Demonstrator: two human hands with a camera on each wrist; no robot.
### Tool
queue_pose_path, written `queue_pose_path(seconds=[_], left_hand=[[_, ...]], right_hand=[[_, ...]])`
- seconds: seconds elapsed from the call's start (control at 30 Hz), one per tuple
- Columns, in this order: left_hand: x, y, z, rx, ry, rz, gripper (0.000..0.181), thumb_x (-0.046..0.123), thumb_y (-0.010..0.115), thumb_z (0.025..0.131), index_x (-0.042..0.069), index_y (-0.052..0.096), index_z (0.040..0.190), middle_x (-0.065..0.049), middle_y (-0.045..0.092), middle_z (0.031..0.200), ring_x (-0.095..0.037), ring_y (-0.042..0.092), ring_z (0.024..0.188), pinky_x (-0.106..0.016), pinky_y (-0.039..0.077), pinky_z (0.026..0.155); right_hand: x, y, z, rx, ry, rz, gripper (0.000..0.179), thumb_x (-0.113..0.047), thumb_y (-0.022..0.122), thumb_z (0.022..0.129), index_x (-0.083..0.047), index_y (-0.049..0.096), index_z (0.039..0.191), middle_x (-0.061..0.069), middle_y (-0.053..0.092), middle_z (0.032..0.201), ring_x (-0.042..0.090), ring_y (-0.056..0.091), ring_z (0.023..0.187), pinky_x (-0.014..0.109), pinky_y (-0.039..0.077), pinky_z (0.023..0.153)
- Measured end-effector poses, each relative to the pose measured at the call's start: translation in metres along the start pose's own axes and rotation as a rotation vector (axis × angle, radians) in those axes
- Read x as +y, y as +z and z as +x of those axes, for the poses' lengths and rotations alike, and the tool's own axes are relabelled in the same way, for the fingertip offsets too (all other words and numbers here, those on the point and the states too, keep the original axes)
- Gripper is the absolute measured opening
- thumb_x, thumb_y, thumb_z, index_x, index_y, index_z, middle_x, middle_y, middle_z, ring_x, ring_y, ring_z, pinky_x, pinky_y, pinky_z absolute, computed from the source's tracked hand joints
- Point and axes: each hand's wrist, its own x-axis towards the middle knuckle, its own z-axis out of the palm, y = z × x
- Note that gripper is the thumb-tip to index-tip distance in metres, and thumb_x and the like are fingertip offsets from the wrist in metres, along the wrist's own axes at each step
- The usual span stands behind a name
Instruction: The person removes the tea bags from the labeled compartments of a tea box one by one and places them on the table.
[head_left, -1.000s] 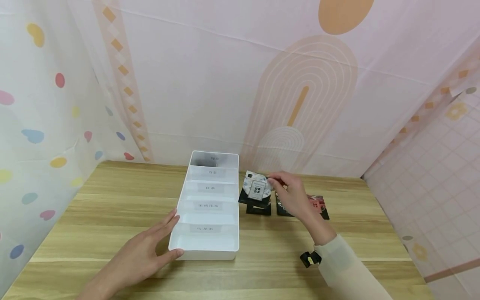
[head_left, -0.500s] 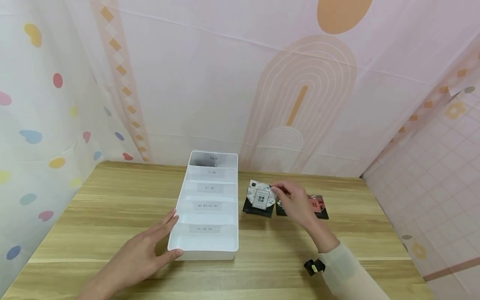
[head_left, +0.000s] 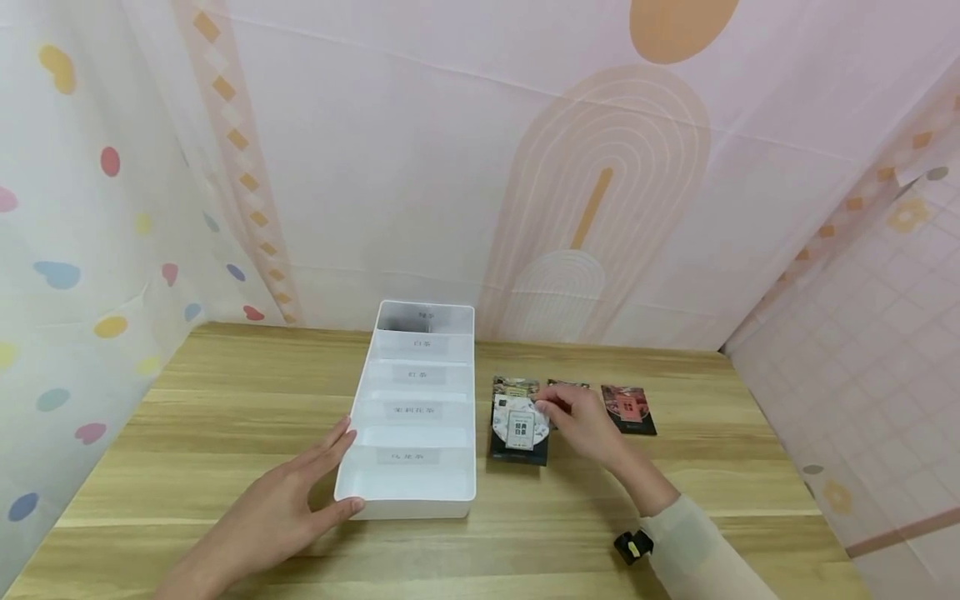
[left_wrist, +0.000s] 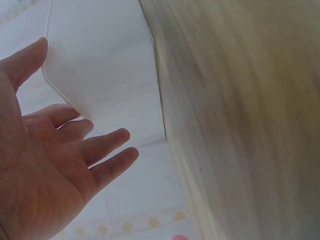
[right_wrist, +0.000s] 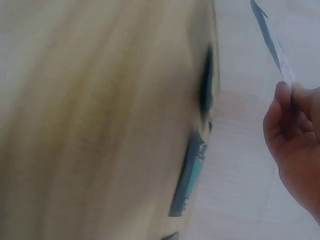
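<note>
My right hand (head_left: 581,421) pinches a tea sachet (head_left: 521,427) by its right edge, between thumb and fingertips. The sachet has a white patterned top and a black lower part, and appears nearly edge-on in the right wrist view, lifted off the table. My left hand (head_left: 288,492) rests against a white divided box (head_left: 420,510), thumb at the near corner and fingers along the left side. In the left wrist view its fingers (left_wrist: 107,147) are fairly straight beside the box wall. Labels with printed characters mark the box's compartments.
Behind the held sachet lies another sachet (head_left: 516,386), partly covered. A red-labelled sachet (head_left: 628,408) lies farther right, and my right hand partly hides one more (head_left: 567,384). Something dark grey shows in the box's far compartment (head_left: 405,318). A patterned curtain (head_left: 360,167) hangs behind the table.
My right hand has drawn the white-topped sachet toward me, off the sachet beneath, whose far part shows again. The left hand and the box hold their place; the head view shifts slightly.
</note>
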Motion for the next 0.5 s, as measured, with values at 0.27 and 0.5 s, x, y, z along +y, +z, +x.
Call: queue_pose_path(seconds=[0.27, 0.5], left_hand=[[-0.0007, 0.0005, -0.0002, -0.006, -0.010, -0.005, 0.086, 0.060, 0.068, 0.096, 0.005, 0.045, 0.158, -0.005, 0.036, 0.168, -0.037, 0.054, 0.139, -0.058, 0.050, 0.103], [-0.0009, 0.0006, -0.0007, -0.004, -0.006, -0.007, 0.086, 0.060, 0.068, 0.096, 0.005, 0.045, 0.158, -0.004, 0.035, 0.169, -0.037, 0.054, 0.139, -0.058, 0.050, 0.102]], right_hand=[[0.0058, 0.0062, -0.0058, -0.133, 0.079, -0.060, 0.010, -0.010, 0.065, 0.105, -0.010, 0.075, 0.105, -0.002, 0.062, 0.079, 0.010, 0.051, 0.067, 0.024, 0.045, 0.058], [0.0067, 0.0089, -0.0073, -0.235, 0.155, -0.041, 0.010, -0.010, 0.064, 0.105, -0.011, 0.073, 0.101, -0.004, 0.064, 0.080, 0.016, 0.062, 0.072, 0.027, 0.050, 0.060]])
